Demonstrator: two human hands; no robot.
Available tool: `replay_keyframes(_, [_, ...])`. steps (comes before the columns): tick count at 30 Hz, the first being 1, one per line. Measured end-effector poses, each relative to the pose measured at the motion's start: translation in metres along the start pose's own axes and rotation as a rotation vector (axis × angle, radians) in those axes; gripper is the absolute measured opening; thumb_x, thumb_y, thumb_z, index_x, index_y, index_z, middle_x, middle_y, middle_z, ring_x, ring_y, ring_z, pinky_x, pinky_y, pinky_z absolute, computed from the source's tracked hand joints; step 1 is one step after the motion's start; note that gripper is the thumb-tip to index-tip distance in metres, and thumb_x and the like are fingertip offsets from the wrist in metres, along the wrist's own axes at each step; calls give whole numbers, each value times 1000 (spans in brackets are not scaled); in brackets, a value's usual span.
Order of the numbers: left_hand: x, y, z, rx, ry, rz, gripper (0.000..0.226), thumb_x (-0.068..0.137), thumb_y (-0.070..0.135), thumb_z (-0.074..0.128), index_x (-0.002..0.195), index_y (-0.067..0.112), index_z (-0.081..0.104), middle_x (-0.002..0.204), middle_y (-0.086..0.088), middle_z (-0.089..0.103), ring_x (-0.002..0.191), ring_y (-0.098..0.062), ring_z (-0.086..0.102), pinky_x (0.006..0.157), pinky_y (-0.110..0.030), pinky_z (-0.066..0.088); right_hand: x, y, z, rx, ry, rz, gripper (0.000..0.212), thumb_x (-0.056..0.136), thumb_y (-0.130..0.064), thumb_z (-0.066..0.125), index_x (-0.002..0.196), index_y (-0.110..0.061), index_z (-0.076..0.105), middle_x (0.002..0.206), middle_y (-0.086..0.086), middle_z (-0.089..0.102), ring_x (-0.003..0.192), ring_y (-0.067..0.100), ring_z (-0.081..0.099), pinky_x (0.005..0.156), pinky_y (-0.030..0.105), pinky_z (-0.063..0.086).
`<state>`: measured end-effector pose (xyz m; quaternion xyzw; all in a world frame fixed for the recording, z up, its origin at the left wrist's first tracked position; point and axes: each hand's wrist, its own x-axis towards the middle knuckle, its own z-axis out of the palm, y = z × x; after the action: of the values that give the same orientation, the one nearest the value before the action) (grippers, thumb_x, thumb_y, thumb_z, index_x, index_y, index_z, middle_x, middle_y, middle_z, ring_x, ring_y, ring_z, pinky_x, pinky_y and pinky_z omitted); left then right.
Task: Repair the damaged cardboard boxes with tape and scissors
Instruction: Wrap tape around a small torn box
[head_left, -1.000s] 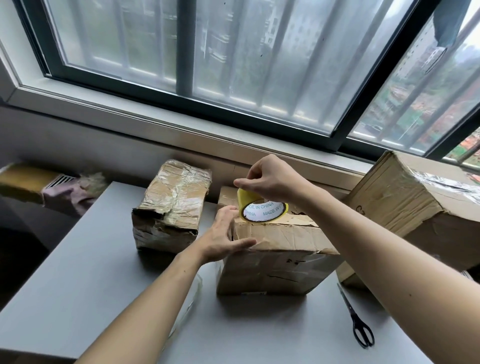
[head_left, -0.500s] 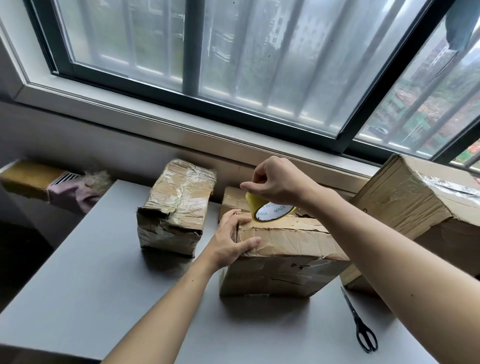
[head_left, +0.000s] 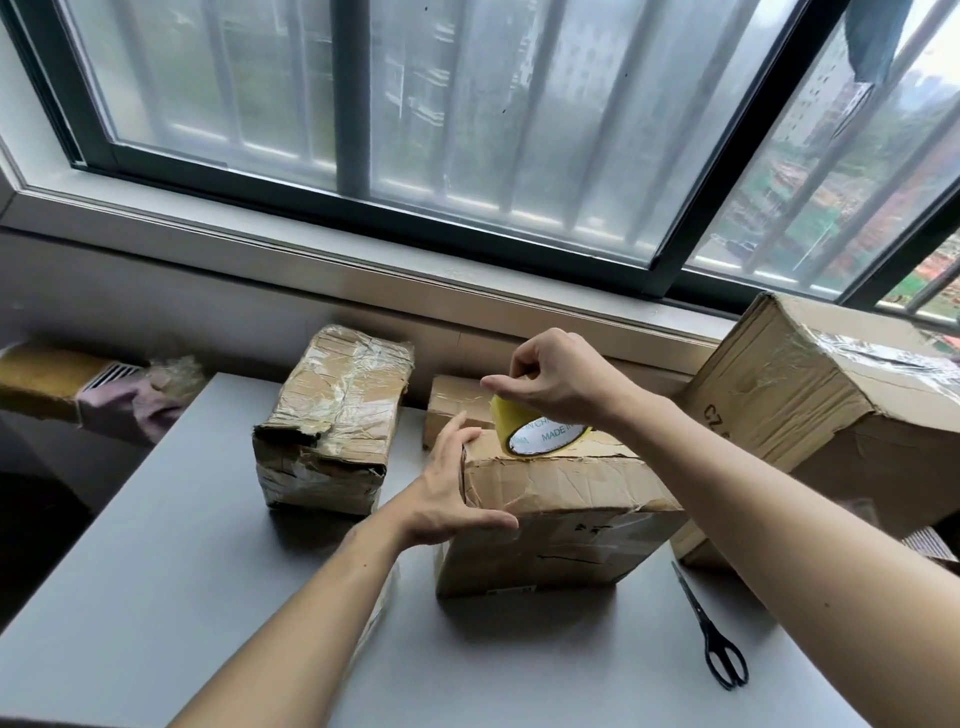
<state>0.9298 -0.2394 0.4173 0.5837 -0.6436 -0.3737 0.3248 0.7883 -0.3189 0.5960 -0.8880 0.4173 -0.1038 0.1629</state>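
Our right hand (head_left: 553, 382) pinches the tape roll (head_left: 535, 428) atop the middle box (head_left: 561, 514), whose left corner our relaxed left hand (head_left: 449, 493) steadies, scissors (head_left: 711, 631) lying rightward on the tabletop (head_left: 156, 597).

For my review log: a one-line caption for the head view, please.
Right hand holds yellow tape roll on crumpled middle box; left hand steadies its corner; scissors lie unused.

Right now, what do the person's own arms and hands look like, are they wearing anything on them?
Both forearms are bare as far as the frame shows: no sleeves, gloves, watch or bracelets. The left hand and right hand show no rings on the visible fingers, and the nails look short and unpainted.
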Motion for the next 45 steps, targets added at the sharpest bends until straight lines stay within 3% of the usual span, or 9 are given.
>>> replay_keyframes(4, [1,1,-6,121,-56,42,128,56,66,85,151,28,8,152,26,-6,146,-7,5,121,-32,18,2,-2,0,-17,-13,-12,45,89,-46,71,64,-9,66,56,-1,54,54,10,46,44,19,32])
replay_keyframes(14, [-1,1,-1,80,14,44,115,61,50,89,151,26,22,146,20,10,142,-7,15,120,-30,21,-3,12,3,-77,-23,-5,50,89,-43,69,56,-13,49,53,-1,42,54,13,36,46,23,29])
replay_keyframes(18, [-2,2,1,78,18,51,112,62,48,89,150,26,23,140,24,10,140,-5,14,117,-24,19,-6,22,5,-130,-31,-2,48,88,-43,68,58,-11,51,55,0,46,58,15,39,49,28,33])
replay_keyframes(25, [-3,-1,3,84,29,43,112,61,50,89,149,26,23,144,19,13,140,-4,16,118,-25,19,-13,46,-2,-491,-67,-20,44,90,-50,59,63,-16,50,65,-1,51,70,28,53,59,32,41])
replay_keyframes(30, [-2,-1,4,89,9,29,113,60,53,88,149,27,22,146,18,14,141,-6,18,120,-28,20,-13,64,5,-503,-80,17,52,89,-60,60,64,-15,52,70,2,56,69,28,54,57,33,41])
replay_keyframes(33, [-3,0,1,108,-11,26,113,60,55,87,149,29,21,144,21,12,140,-6,18,119,-29,21,-7,73,4,-321,-75,75,62,82,-67,65,57,-13,50,59,1,53,61,23,51,55,34,42])
replay_keyframes(37, [-5,7,-3,148,-60,8,115,60,60,86,150,38,18,134,31,6,135,-2,17,114,-25,21,-18,98,0,131,-2,215,61,82,-63,70,55,-14,45,55,-1,37,53,14,35,52,29,29])
replay_keyframes(40, [-2,14,-6,210,-90,-7,118,56,67,84,149,37,17,137,26,7,134,-1,15,116,-26,19,-32,113,5,483,47,317,54,81,-61,71,60,-17,48,58,-4,37,54,11,36,52,26,28])
replay_keyframes(45, [7,32,-9,398,-75,-24,122,46,91,63,144,30,24,155,13,10,145,-9,13,122,-41,17,-41,127,18,843,73,345,54,75,-64,75,70,-18,50,68,0,40,67,16,39,61,31,26])
